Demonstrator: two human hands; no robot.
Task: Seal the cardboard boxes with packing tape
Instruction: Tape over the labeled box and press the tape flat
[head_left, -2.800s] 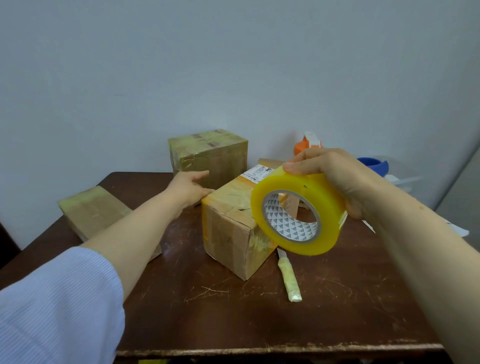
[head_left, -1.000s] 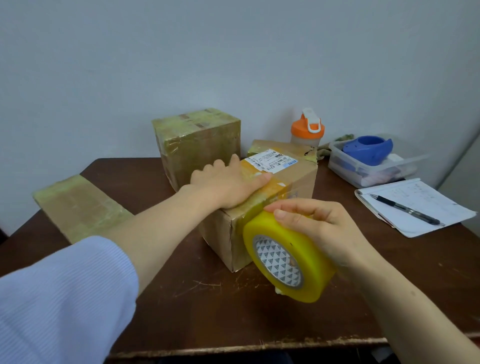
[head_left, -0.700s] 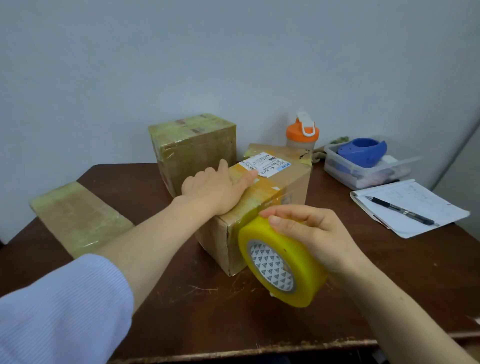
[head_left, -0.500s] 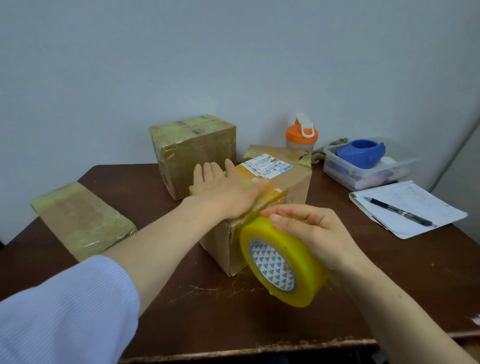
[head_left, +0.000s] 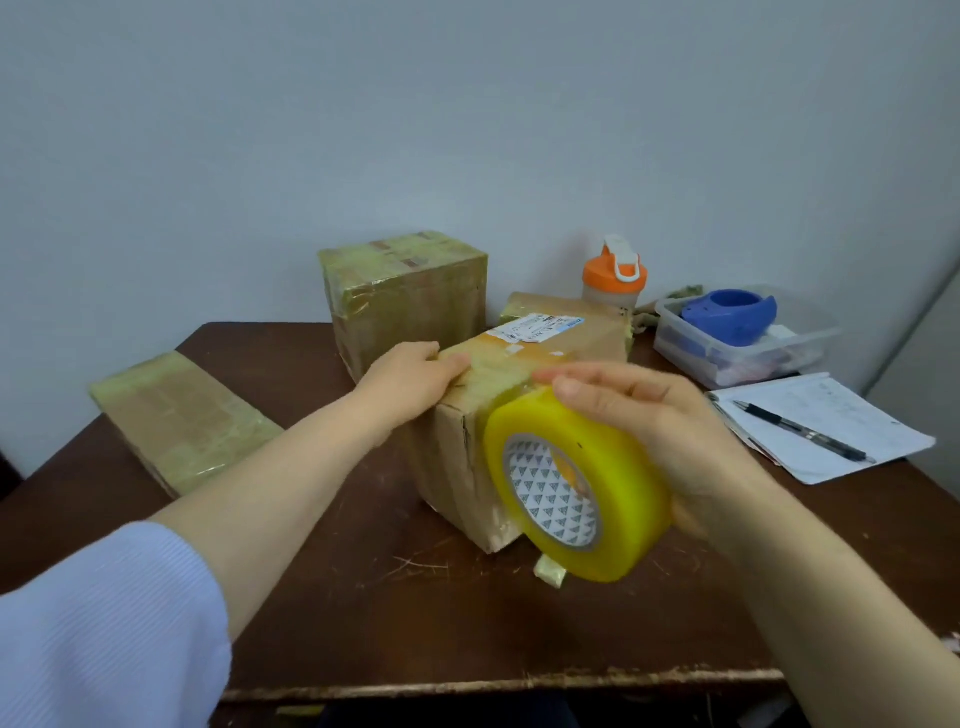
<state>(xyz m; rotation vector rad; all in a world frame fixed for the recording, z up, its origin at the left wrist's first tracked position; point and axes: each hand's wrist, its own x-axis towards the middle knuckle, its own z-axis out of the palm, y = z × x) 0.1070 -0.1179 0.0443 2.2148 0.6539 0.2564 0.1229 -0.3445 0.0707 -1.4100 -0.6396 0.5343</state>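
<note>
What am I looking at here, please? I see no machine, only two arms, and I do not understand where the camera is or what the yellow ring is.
There is no machine. A person works with bare hands, and the only camera sits on their head, looking forward and down, so you see their own arms.

The left hand lies on top of the cardboard box with the shipping label and presses it. The right hand grips the yellow roll of packing tape in front of that box's near corner.

The brown table also holds:
- a tall taped box behind
- a flat taped box to the left
- an orange-lidded bottle
- a clear plastic tub with a blue tape dispenser in it
- papers with a pen on them
</note>
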